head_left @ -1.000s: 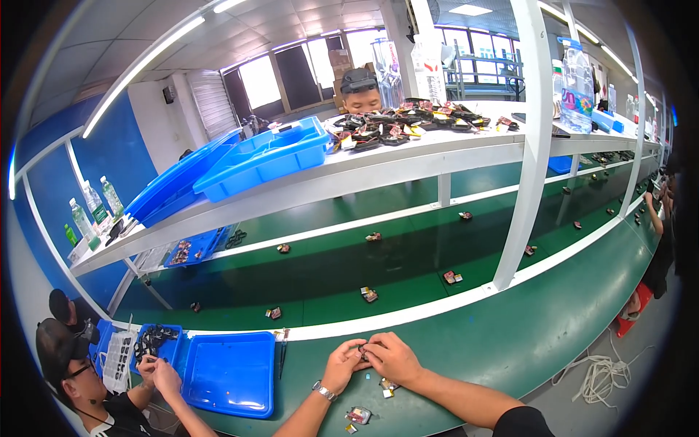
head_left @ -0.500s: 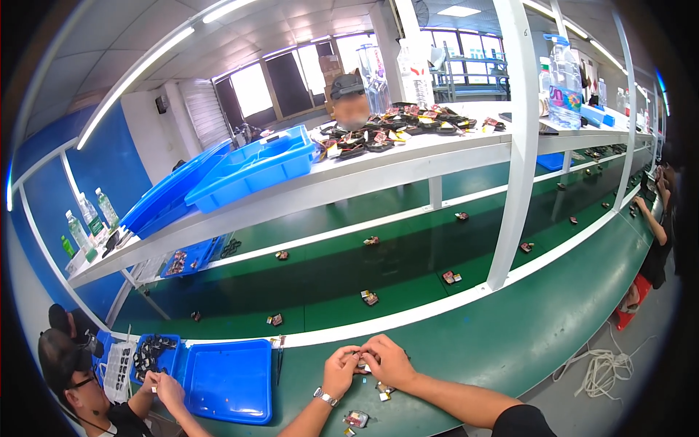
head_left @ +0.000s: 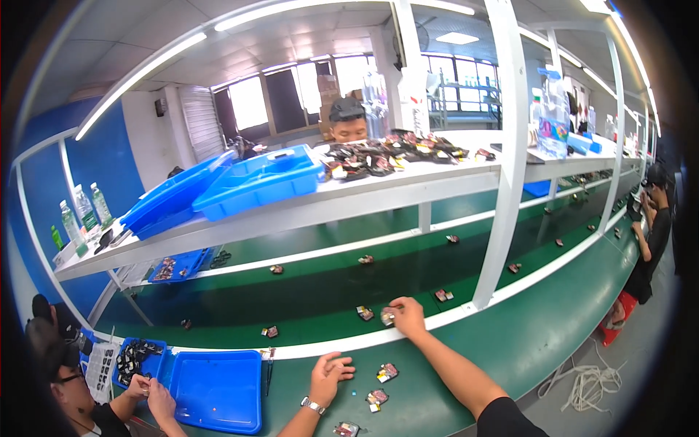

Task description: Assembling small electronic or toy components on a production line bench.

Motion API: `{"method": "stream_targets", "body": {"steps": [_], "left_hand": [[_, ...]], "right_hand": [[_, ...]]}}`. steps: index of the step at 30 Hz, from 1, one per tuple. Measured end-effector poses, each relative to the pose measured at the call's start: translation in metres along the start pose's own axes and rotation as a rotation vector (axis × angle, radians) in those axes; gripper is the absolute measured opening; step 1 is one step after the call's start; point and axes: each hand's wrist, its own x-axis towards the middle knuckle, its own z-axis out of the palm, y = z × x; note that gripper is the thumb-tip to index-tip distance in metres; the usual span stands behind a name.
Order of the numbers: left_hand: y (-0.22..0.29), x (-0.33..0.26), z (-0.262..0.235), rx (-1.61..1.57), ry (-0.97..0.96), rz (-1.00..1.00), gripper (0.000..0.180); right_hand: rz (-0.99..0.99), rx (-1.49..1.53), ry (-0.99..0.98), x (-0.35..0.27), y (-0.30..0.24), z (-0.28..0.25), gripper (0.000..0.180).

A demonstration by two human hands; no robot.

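We see two clear plastic bottles with green labels (head_left: 91, 207) at nine o'clock on the upper shelf's left end. At one o'clock, a clear bag with a blue-and-pink printed panel (head_left: 553, 124) stands on the shelf.

You are on a factory assembly line: a long green conveyor belt (head_left: 328, 288) carries small electronic parts (head_left: 364, 313) past seated workers. A white shelf (head_left: 306, 207) above holds blue plastic bins (head_left: 258, 182) and heaped parts, under fluorescent tube lights (head_left: 138, 87) and far windows.
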Motion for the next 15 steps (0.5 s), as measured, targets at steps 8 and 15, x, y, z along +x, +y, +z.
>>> {"method": "stream_targets", "body": {"steps": [8,15], "left_hand": [[-0.007,0.006,-0.008,0.085,-0.067,-0.008,0.025],[-0.003,0.005,-0.006,0.089,-0.091,-0.012,0.025]], "right_hand": [[-0.159,-0.38,-0.041,0.016,0.001,0.013,0.023],[-0.134,-0.707,-0.318,0.004,-0.033,0.041,0.057]]}}
